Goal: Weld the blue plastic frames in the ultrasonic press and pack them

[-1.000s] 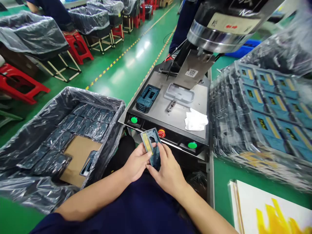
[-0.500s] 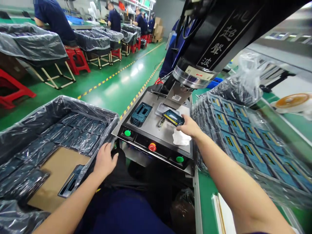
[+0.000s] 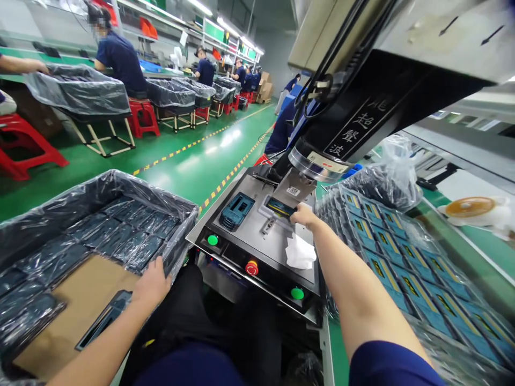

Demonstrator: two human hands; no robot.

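My right hand (image 3: 304, 215) is closed on the near right end of a dark teal plastic panel with a yellow strip (image 3: 280, 207). The panel sits at the fixture (image 3: 265, 199), right under the metal horn (image 3: 295, 187) of the press; whether it is fully seated I cannot tell. Left of it on the metal plate lies a small stack of teal plastic housings (image 3: 237, 210). My left hand (image 3: 153, 283), fingers stretched out, rests at the near right side of the plastic-lined bin (image 3: 185, 214). One loose teal housing (image 3: 105, 317) lies on cardboard in that bin, partly behind my left forearm.
White tissue (image 3: 301, 253) lies on the plate's right side. Along the front edge sit green buttons (image 3: 213, 239) and a red stop button (image 3: 251, 267). Trays of teal panels (image 3: 396, 244) are stacked at right. Co-workers (image 3: 120, 61) sit along a bench at far left.
My right hand has brought the panel down and inward, from above the fixture to it under the horn. My left hand has shifted left along the bin's side. The view has tilted up.
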